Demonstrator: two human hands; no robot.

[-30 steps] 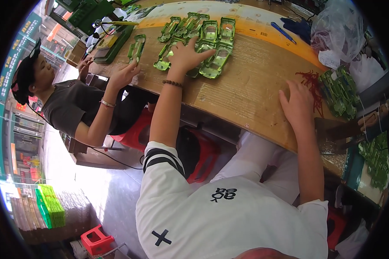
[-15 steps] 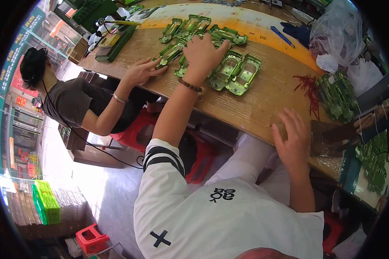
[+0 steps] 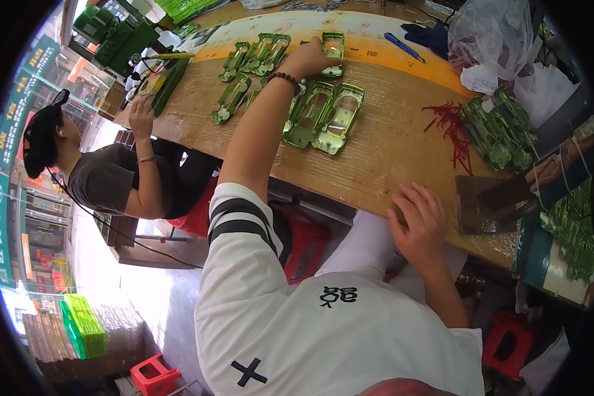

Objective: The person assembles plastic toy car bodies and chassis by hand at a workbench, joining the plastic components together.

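My left hand [image 3: 305, 61], with a beaded bracelet at the wrist, reaches across the table and grips a green toy car body shell [image 3: 334, 47] at its left side. Its thumb lies over the shell's near end; the other fingers are partly hidden. Closer to me, two more green shells [image 3: 338, 119] lie side by side, open side up. Several others [image 3: 264, 54] lie left of my hand, some partly covered by my forearm. My right hand [image 3: 419, 221] hovers or rests at the table's near edge, holding nothing, its fingers loosely bent and apart.
A co-worker sits at left, one hand [image 3: 140, 117] raised near a green machine [image 3: 105, 39]. Red strips [image 3: 450, 129], bundled green shells [image 3: 498, 129], a blue pen [image 3: 404, 47], dark cloth [image 3: 426, 36] and plastic bags [image 3: 488, 43] lie toward the right of the table [image 3: 389, 145].
My left hand now grips the shell at the far side, which has turned from slanted to nearly straight. The co-worker's hand has left the shells and moved left. My right hand has barely moved.
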